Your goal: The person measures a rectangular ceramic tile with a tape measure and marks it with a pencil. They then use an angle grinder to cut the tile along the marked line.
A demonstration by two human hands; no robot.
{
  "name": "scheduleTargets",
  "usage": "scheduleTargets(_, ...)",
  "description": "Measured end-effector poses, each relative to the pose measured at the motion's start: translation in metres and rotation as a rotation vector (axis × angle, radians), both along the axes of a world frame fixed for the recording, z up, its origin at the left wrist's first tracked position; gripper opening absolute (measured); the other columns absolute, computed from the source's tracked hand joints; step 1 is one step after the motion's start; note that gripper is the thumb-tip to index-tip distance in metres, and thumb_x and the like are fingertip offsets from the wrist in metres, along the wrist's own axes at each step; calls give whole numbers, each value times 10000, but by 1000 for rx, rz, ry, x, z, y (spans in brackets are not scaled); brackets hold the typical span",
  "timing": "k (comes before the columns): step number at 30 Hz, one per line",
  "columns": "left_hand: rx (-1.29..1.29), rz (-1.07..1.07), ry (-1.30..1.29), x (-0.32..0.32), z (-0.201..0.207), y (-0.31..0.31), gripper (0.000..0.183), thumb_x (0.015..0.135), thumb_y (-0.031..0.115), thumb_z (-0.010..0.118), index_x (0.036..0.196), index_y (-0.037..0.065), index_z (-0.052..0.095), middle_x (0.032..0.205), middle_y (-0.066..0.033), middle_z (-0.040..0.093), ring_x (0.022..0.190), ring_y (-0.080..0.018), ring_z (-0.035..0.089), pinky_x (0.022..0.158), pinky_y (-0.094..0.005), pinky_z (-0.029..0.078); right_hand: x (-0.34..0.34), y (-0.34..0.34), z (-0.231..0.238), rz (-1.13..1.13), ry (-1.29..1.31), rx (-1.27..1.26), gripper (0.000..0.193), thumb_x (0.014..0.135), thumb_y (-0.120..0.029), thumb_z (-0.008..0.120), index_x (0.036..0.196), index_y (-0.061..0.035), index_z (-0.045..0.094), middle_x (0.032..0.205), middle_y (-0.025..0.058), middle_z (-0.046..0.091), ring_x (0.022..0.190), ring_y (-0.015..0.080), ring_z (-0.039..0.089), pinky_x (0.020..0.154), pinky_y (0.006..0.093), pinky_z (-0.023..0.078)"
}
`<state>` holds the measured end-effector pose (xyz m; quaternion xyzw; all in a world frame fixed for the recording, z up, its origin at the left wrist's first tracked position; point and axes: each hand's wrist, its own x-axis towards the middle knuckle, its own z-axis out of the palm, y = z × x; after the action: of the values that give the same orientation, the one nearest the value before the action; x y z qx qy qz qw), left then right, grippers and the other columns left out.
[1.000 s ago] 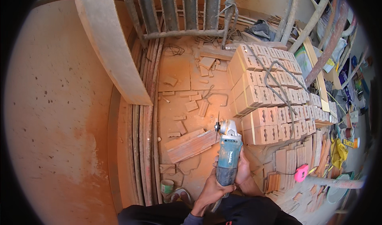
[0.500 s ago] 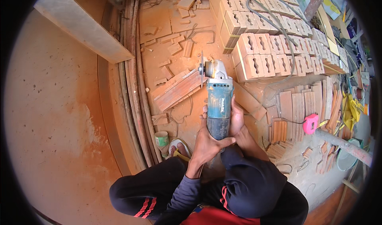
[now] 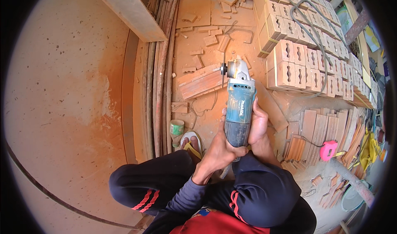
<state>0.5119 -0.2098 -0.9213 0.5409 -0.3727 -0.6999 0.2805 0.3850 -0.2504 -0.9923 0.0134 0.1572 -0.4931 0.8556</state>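
An angle grinder [image 3: 240, 106], blue-green with a grey metal head, is held upright before me in both hands. Its thin cutting disc [image 3: 223, 70] stands edge-on at the left of the head. My left hand [image 3: 220, 150] wraps the lower dark part of the body, thumb across its end. Around the right side of the body curl the fingers of my right hand [image 3: 259, 124]. Beyond the disc, reddish-brown grooved tile strips [image 3: 202, 84] lie on the dusty floor. Whether the disc touches them, I cannot tell.
Stacked hollow bricks [image 3: 302, 70] with a grey cable [image 3: 320, 44] stand at the far right. Below them lie cut tile strips [image 3: 316, 128] and a pink tape measure [image 3: 328, 150]. Long rusty pipes [image 3: 162, 77] run along the left wall. A green-labelled container [image 3: 177, 127] sits near my sandalled foot.
The view has shifted, so the surroundings sit farther right in the picture. Both hands keep the same grip on the grinder, and its disc stays near the tile strips.
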Motion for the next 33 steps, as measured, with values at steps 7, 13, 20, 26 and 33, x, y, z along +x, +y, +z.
scheduleTargets(7, -90, -26, -69, -1, 5, 3, 951, 617, 41, 765, 1383, -81, 215, 1147, -149, 537, 1091, -208, 521, 946, -325, 423, 2, -1, 8, -36, -27, 100, 669, 947, -568, 327, 1224, 11, 512, 1051, 258, 616, 913, 356, 635, 820, 455, 523)
scheduleTargets(13, -50, -33, -48, 0, 9, -1, 851, 610, 47, 771, 1316, -56, 307, 1103, -130, 551, 1005, -205, 554, 887, -329, 451, -3, -2, 22, -10, 68, 110, 680, 939, -572, 337, 1282, -1, 473, 1108, 235, 607, 966, 345, 626, 864, 466, 505)
scheduleTargets(20, -80, 18, -66, 1, 20, -6, 832, 581, 19, 767, 1291, -16, 335, 1055, -112, 554, 951, -196, 559, 821, -315, 474, 11, -8, 17, -3, -60, 70, 669, 933, -564, 356, 1281, -7, 481, 1141, 211, 607, 1015, 322, 623, 888, 450, 498)
scheduleTargets(26, -68, -17, -127, -11, 18, -6, 805, 598, 38, 770, 1279, -21, 345, 1051, -108, 556, 938, -191, 567, 825, -314, 477, 0, -6, 7, -42, -76, 128, 619, 940, -543, 381, 1212, -10, 539, 1056, 176, 644, 923, 287, 647, 826, 404, 518)
scheduleTargets(33, 70, -30, -21, 11, -5, -11, 451, 611, 4, 757, 1010, -9, 547, 844, -39, 608, 762, -132, 586, 722, -277, 479, 4, -17, 25, -86, 77, 92, 466, 969, -468, 417, 1176, -72, 552, 1020, 86, 642, 889, 173, 628, 806, 331, 507)
